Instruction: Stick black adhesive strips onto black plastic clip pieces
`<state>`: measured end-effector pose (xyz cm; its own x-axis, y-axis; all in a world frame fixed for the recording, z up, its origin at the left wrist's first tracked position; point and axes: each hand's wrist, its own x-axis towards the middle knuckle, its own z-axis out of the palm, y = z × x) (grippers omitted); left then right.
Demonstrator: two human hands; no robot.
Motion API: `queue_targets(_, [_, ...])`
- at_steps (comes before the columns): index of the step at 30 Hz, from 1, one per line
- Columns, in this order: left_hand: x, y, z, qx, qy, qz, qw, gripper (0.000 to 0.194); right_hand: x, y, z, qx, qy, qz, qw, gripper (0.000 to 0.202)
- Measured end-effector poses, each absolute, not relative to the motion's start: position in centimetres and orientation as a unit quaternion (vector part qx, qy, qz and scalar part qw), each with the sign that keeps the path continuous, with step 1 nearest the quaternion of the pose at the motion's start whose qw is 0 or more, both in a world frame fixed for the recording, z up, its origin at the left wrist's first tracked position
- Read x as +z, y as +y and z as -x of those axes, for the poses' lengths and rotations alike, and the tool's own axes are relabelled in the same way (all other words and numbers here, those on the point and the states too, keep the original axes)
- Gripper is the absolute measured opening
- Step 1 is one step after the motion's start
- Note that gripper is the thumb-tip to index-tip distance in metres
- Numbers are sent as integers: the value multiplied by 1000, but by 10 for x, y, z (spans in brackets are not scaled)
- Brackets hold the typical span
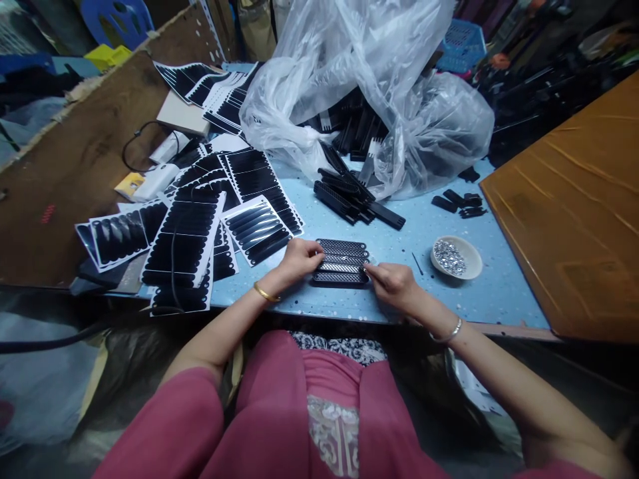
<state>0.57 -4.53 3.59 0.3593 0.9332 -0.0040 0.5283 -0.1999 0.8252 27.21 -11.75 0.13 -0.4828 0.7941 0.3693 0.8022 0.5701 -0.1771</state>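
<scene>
Several black, cross-hatched handle-shaped pieces (pixel 342 277) lie side by side in front of me on the blue table. My left hand (pixel 297 261) is closed at their left ends, with thumb and fingers on one of the middle pieces. At the right ends, my right hand (pixel 393 283) is closed in a pinch by the small end holes. Whatever sits between those fingertips is too small to make out. A white bowl (pixel 473 259) of small shiny metal parts stands to the right of that hand, and a thin dark tool (pixel 417 264) lies between them.
Sheets of black adhesive strips (pixel 182 233) overlap on the left. A large clear plastic bag (pixel 439 126) stands at the back, with loose black handle pieces (pixel 344 196) before it. A brown board (pixel 574 219) borders the right, a wooden panel (pixel 74 146) the left. Small black pieces (pixel 456 199) lie behind the bowl.
</scene>
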Motion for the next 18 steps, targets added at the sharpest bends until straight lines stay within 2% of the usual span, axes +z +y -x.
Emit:
queue_targets(6, [44,-49,-46,118,464,-838,262,17,11,-87,-240,15,-844,503,184,28])
queue_targets(12, [40,-47,-54,97,459,-845,257,18,15,-76,-226,55,-850,516,98,27])
queue_targets(18, [41,-69,-28,125,426,-863,241,20,17,-100,-238,82,-843,498,185,25])
